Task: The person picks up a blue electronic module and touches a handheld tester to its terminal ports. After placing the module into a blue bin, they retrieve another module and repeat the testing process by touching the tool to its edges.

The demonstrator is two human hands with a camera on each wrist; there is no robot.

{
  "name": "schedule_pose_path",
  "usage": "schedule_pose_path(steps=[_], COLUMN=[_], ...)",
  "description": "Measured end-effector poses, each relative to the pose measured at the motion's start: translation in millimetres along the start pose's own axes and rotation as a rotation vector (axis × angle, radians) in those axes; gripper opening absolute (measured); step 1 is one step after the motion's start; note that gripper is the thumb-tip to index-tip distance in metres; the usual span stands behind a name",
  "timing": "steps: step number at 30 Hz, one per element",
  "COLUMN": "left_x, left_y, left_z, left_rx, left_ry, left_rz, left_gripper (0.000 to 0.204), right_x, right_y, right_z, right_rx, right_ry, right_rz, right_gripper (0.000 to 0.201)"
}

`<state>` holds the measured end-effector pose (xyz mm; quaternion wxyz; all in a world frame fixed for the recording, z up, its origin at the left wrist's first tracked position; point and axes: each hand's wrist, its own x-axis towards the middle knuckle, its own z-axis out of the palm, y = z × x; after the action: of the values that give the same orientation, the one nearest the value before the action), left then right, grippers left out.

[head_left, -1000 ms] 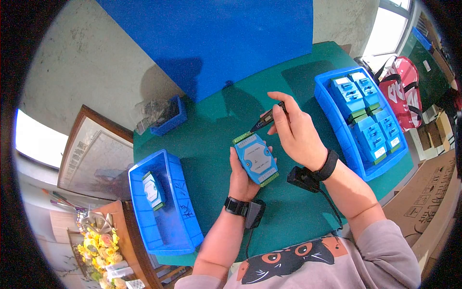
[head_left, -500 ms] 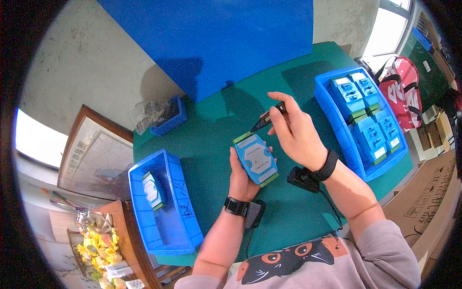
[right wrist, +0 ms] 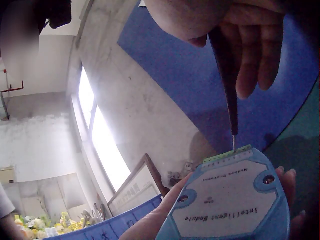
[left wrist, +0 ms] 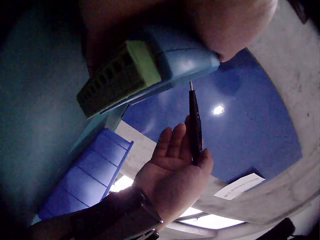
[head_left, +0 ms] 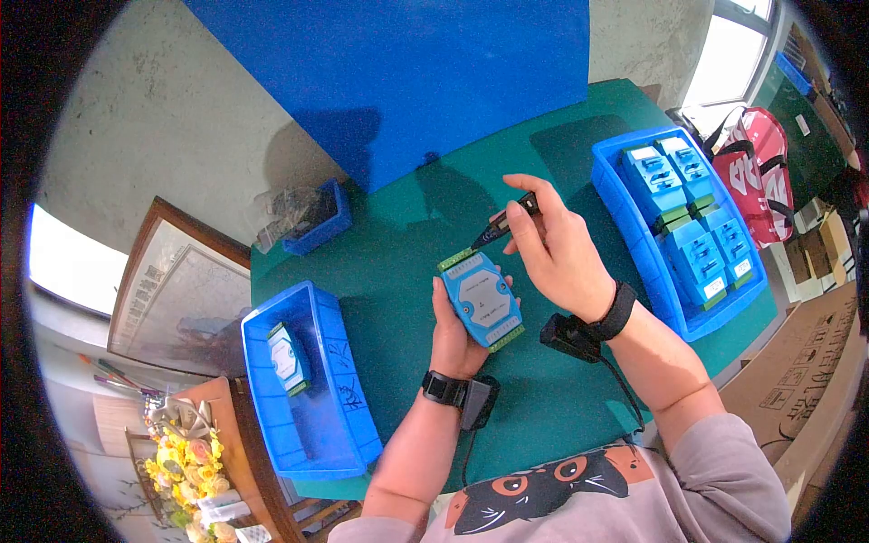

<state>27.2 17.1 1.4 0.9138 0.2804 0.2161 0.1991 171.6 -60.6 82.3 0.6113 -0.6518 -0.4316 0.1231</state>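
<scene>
Across one green counter (head_left: 543,416) stand three blue bins: a large right-hand bin (head_left: 634,240) showing four blue modules (head_left: 695,261), a large left-hand bin (head_left: 333,339) with one lone module (head_left: 287,359) inside, and a small bin (head_left: 322,237) farther back. Between the two large bins, above the counter, are two hands: the left hand (head_left: 453,339) clamped round one held module (head_left: 484,299) with two green terminal strips (head_left: 507,338), the right hand (head_left: 563,253) pinching one black screwdriver (head_left: 496,230), its metal tip (right wrist: 234,143) at the far strip.
</scene>
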Motion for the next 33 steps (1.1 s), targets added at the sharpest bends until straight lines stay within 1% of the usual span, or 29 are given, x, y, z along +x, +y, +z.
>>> schedule_pose_path(steps=[5,11,33], left_x=[-0.8,-0.3,-0.2], left_y=[0.5,0.7,-0.2], left_z=[-0.2,0.1,-1.1], left_rx=[0.023,0.025,0.001], left_ry=[-0.006,0.000,-0.002], left_rz=[-0.001,-0.007,-0.004], left_gripper=[0.072,0.073,0.072], right_x=[0.1,-0.1,-0.1], right_y=[5.5,0.1,2.1], right_z=[1.0,0.4,-0.1], right_rx=[-0.017,0.007,-0.009], right_ry=[0.003,-0.003,0.001], right_rz=[-0.039,0.004,-0.015], right_gripper=[0.033,0.032,0.031])
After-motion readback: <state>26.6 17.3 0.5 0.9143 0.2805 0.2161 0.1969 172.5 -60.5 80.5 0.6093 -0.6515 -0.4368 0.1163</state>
